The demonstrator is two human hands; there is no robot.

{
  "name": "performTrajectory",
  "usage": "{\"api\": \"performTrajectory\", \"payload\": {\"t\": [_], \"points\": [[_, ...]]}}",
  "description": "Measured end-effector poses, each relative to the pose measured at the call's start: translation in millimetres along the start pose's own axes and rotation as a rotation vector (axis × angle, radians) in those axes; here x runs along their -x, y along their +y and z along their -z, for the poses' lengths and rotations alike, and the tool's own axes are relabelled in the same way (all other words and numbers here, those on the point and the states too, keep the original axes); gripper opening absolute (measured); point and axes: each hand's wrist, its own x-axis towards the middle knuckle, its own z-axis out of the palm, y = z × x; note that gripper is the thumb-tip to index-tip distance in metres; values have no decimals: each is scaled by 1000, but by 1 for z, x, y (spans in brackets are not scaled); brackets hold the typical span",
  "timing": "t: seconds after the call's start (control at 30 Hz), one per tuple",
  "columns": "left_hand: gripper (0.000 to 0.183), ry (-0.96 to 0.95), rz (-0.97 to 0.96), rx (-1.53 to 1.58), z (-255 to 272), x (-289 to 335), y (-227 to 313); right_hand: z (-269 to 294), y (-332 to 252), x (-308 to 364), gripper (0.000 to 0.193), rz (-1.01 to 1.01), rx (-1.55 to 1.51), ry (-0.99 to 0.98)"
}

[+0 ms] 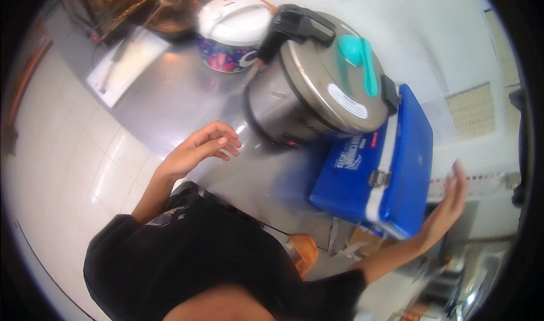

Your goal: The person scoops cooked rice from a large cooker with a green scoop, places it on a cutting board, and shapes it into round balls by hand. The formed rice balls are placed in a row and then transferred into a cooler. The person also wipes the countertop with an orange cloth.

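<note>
My left hand (207, 145) hovers over the steel table (221, 176) with its fingers loosely bent and apart, nothing in it. The large steel cooker (277, 97) stands just beyond it, lid on. On that lid (311, 54) lies a turquoise rice scoop and spoon (368, 71). At the right, my right hand (453, 193) is raised by the far side of a blue cooler box (362, 168), fingers stretched upward and slightly blurred. The box has a white strap (388, 151) with a metal buckle (378, 178). Whether the right hand touches the box, I cannot tell.
A white-lidded, floral-patterned pot (226, 51) stands left of the cooker. Farther left, a white cutting board (124, 66) carries a knife (116, 60), near a dark pan (173, 17). The wall (436, 54) rises behind; an orange cloth-like thing (305, 253) shows below the table edge.
</note>
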Motion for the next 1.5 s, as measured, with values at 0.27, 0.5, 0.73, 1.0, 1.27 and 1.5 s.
{"api": "performTrajectory", "payload": {"t": [0.27,0.5,0.73,1.0,1.27,1.5], "points": [[22,255,-44,73,54,55,4,-230,-105,-204,40,496,-262,83],[19,605,-149,104,99,135,5,-444,-83,-203,62,213,118,-451],[16,889,-264,254,144,184,14,-392,-87,-176,37,226,-373,-134],[17,991,-472,352,153,186,13,-173,-32,31,16,86,-334,738],[25,806,-376,556,138,148,-9,-12,103,92,14,-175,199,1183],[23,659,-285,124,86,80,25,-32,138,88,13,-195,-5,1060]]}}
